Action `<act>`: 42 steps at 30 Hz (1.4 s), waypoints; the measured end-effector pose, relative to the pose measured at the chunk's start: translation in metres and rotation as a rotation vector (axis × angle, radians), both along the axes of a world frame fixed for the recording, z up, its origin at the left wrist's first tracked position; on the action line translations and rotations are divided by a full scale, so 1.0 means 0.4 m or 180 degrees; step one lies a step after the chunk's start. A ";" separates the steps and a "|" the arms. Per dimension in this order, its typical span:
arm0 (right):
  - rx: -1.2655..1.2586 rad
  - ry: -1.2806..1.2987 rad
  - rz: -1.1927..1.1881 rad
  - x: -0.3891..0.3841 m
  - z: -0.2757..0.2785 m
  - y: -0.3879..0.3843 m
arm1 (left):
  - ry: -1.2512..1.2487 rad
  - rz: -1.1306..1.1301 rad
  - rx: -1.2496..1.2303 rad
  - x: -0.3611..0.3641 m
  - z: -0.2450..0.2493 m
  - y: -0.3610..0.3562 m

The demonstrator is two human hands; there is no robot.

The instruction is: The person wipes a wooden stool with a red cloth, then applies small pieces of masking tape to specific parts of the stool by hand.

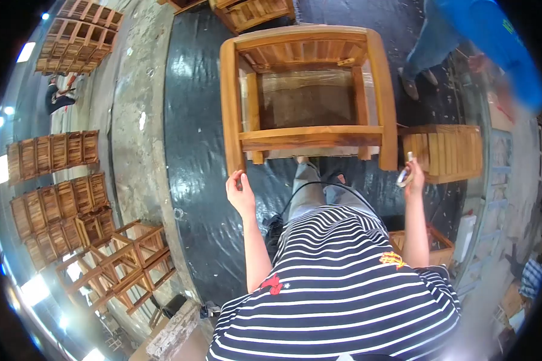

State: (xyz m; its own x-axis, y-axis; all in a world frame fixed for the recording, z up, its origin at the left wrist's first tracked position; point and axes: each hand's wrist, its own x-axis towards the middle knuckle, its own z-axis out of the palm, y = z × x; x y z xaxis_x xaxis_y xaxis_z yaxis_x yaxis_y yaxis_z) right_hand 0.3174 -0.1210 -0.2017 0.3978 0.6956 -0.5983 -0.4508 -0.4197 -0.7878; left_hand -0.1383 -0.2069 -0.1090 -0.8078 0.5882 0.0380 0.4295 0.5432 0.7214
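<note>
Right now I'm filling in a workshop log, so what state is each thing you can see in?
Wooden chair frame: joined together, no cushion on it
Left hand: fingers curled, by the frame's leg; contact unclear
Right hand: closed on the pale ring
Pale ring: held
Black floor sheet: spread out, wrinkled
Slatted wooden piece: unheld, beyond the right hand

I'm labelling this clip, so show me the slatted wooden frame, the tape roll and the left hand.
Slatted wooden frame (312, 139), head view: its near crossbar.
Tape roll (407, 178), head view: its ring.
Left hand (241, 192), head view: its middle.
</note>
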 end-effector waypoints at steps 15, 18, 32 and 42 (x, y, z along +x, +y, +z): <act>-0.0454 -0.0467 0.0265 -0.046 0.048 -0.202 | 0.1052 -0.4257 -0.0710 0.524 -0.050 0.294; -0.0521 -0.0381 0.0246 -0.048 0.062 -0.214 | 0.1436 -0.4191 -0.0734 0.532 -0.104 0.321; 0.0594 -0.3864 0.1546 -0.261 0.179 0.062 | 0.0753 -0.3581 -0.1321 0.350 -0.014 0.147; 0.0381 -0.4209 0.2269 -0.320 0.164 0.164 | 0.0505 -0.3781 -0.0842 0.393 -0.019 0.136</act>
